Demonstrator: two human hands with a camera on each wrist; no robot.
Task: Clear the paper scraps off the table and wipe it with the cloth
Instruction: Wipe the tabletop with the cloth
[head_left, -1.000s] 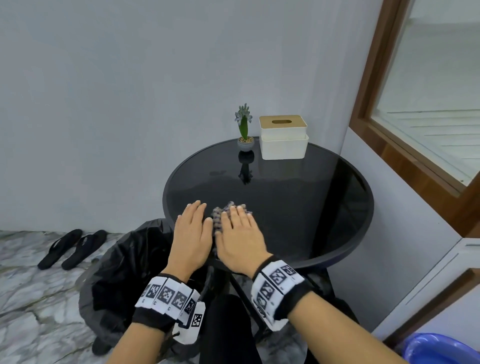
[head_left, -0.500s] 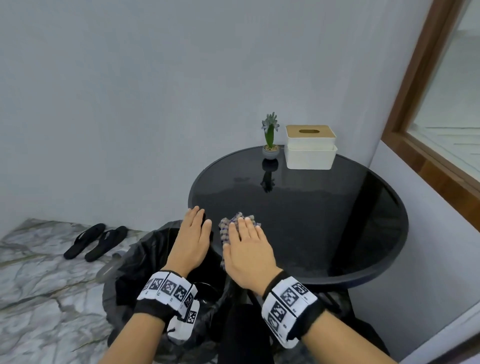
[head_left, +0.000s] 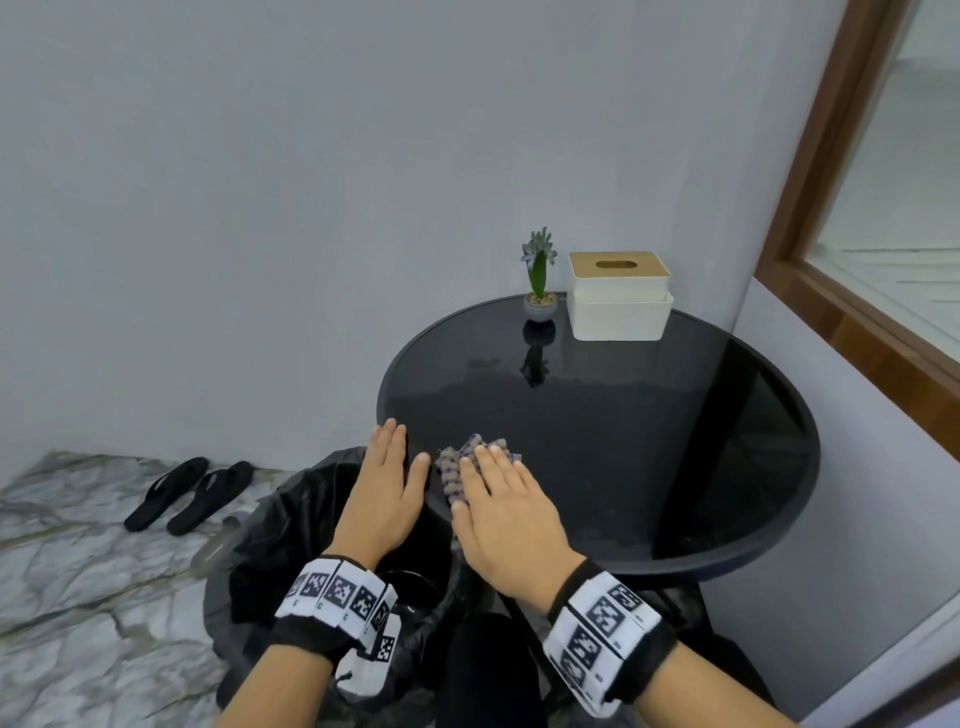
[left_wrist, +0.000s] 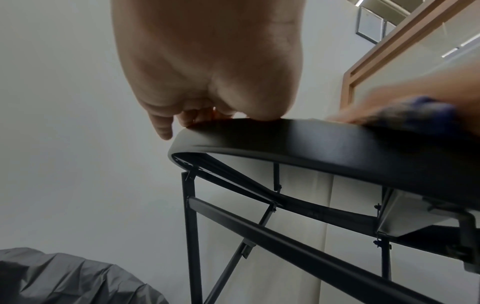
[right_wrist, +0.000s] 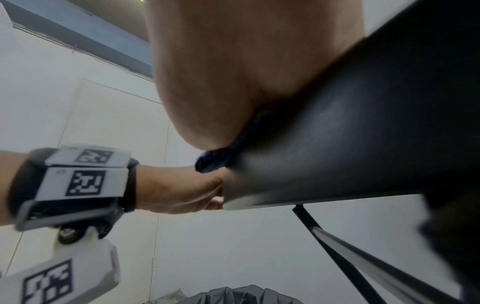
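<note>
A checked blue-grey cloth (head_left: 451, 470) lies at the near left edge of the round black glass table (head_left: 675, 441). My right hand (head_left: 498, 493) presses flat on it with straight fingers; the cloth's dark edge (right_wrist: 215, 162) shows under the palm in the right wrist view. My left hand (head_left: 387, 478) rests flat at the table rim (left_wrist: 311, 139) just left of the cloth, fingers straight and partly over the edge. A bin lined with a black bag (head_left: 291, 530) stands below the left hand. No paper scraps show on the table.
A small potted plant (head_left: 540, 280) and a white tissue box (head_left: 618, 299) stand at the table's far side. Black slippers (head_left: 182, 493) lie on the marble floor to the left. A wall and a wood-framed window (head_left: 852, 260) close in the right side.
Both hands and the cloth have slid left to the table's near left rim, over the bin. The head view has swung left, so the table sits further right.
</note>
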